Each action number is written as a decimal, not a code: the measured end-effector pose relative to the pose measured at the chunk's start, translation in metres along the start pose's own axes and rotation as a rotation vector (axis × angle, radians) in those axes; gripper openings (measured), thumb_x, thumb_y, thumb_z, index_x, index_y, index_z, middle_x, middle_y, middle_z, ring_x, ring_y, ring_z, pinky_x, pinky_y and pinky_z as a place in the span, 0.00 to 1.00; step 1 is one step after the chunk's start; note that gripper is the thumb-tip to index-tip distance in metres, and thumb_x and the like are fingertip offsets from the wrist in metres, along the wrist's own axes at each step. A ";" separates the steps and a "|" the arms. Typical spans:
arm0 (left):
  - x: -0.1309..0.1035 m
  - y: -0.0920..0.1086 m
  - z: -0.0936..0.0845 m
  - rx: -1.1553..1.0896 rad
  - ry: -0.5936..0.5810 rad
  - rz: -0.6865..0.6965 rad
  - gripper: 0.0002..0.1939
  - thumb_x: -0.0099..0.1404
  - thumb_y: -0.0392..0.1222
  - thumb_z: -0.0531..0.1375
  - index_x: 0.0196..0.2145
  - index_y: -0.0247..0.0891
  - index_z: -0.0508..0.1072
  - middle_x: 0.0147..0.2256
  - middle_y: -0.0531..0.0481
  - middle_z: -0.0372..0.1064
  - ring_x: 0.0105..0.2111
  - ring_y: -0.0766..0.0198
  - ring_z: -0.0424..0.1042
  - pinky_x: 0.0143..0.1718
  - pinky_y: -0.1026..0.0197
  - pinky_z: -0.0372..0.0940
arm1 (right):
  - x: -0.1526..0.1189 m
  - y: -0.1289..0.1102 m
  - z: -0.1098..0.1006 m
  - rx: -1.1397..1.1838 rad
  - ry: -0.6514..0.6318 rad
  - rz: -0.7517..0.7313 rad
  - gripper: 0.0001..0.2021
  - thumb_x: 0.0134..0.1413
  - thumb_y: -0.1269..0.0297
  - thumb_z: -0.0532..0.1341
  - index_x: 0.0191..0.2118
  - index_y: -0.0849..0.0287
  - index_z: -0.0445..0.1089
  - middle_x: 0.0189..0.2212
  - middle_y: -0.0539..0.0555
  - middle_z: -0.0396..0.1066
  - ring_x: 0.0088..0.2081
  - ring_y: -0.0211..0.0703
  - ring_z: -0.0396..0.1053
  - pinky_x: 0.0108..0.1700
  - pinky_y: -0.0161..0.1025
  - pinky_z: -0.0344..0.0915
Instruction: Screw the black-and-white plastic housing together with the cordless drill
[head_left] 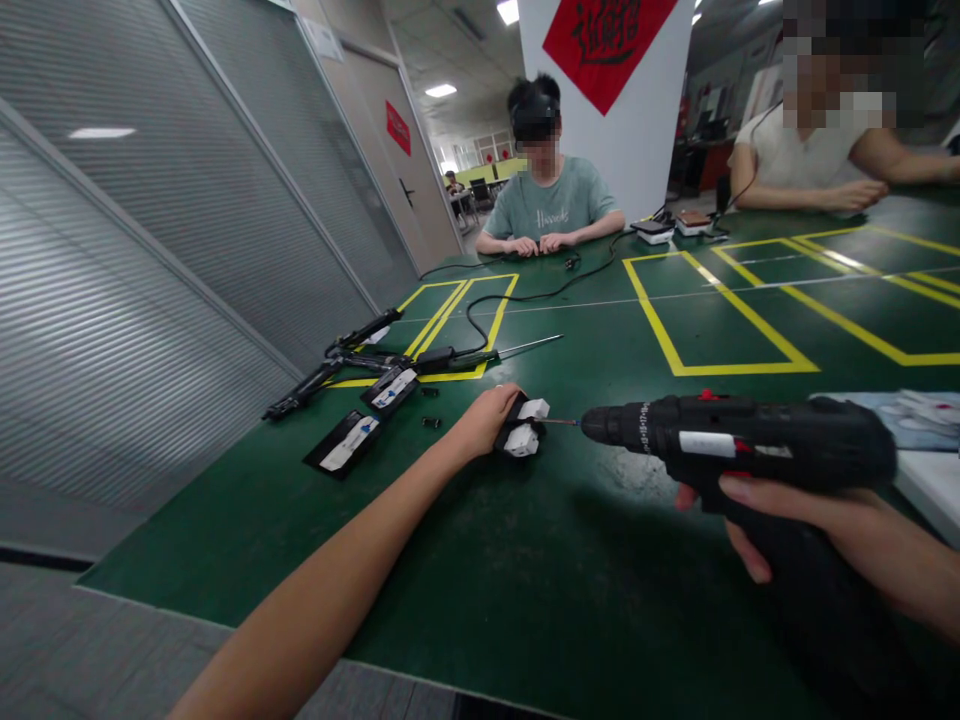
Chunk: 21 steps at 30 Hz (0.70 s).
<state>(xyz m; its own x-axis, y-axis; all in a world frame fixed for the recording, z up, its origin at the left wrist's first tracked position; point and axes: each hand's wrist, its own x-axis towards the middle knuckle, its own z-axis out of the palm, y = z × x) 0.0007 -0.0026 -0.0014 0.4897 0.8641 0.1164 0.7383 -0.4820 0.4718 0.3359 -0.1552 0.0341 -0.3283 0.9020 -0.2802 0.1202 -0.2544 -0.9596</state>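
My left hand (486,420) is closed around a small black part with two white blocks (523,441), held at the middle of the green table. In my right hand (814,515) is a black cordless drill (772,432), its handle wrapped by my fingers. The drill lies level and points left. Its thin bit (561,422) reaches the black-and-white part between the white blocks; whether it sits in a screw cannot be seen. Left of my left hand lie a pair of small black pieces (431,422) and two flat black pieces with white strips (345,444).
A long screwdriver (525,347) and jointed black bars (330,372) lie at the left. A black cable (517,296) crosses the table. Yellow tape (742,370) marks rectangles. A white tray (930,480) stands at right. Two people sit across the table.
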 end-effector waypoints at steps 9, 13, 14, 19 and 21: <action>-0.001 0.001 -0.003 0.018 -0.029 0.026 0.12 0.67 0.41 0.48 0.37 0.35 0.69 0.36 0.45 0.70 0.36 0.59 0.68 0.37 0.60 0.62 | -0.001 0.001 0.005 0.049 0.036 0.014 0.18 0.56 0.50 0.58 0.30 0.59 0.77 0.15 0.55 0.71 0.17 0.40 0.66 0.18 0.32 0.57; -0.001 -0.001 -0.004 0.028 -0.033 0.048 0.12 0.67 0.40 0.48 0.38 0.35 0.69 0.37 0.45 0.70 0.36 0.60 0.68 0.38 0.60 0.62 | -0.002 -0.005 0.009 0.052 0.057 0.004 0.19 0.54 0.49 0.59 0.26 0.59 0.78 0.15 0.55 0.71 0.16 0.41 0.66 0.17 0.32 0.60; -0.002 -0.002 -0.004 0.032 -0.034 0.052 0.12 0.67 0.40 0.48 0.38 0.35 0.69 0.37 0.45 0.70 0.36 0.60 0.68 0.38 0.60 0.61 | -0.002 -0.006 0.009 0.067 0.051 0.013 0.19 0.54 0.49 0.59 0.27 0.59 0.78 0.15 0.56 0.71 0.16 0.41 0.66 0.17 0.32 0.60; -0.002 -0.004 -0.004 0.082 -0.032 0.081 0.10 0.66 0.40 0.50 0.39 0.35 0.68 0.37 0.44 0.70 0.37 0.59 0.68 0.38 0.60 0.61 | 0.002 -0.006 0.007 0.162 -0.031 0.059 0.19 0.56 0.51 0.59 0.28 0.60 0.78 0.16 0.56 0.71 0.16 0.40 0.66 0.17 0.32 0.61; -0.003 -0.004 -0.004 0.100 -0.032 0.093 0.09 0.65 0.40 0.51 0.39 0.35 0.68 0.37 0.44 0.70 0.37 0.59 0.68 0.38 0.59 0.61 | 0.003 -0.004 0.007 0.157 -0.025 0.059 0.20 0.57 0.50 0.58 0.28 0.61 0.78 0.16 0.57 0.71 0.17 0.41 0.66 0.18 0.33 0.61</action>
<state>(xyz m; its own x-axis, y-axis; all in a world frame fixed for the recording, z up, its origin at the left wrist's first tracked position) -0.0057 -0.0025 0.0003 0.5715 0.8108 0.1267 0.7309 -0.5731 0.3706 0.3277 -0.1543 0.0365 -0.3486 0.8753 -0.3352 -0.0072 -0.3602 -0.9329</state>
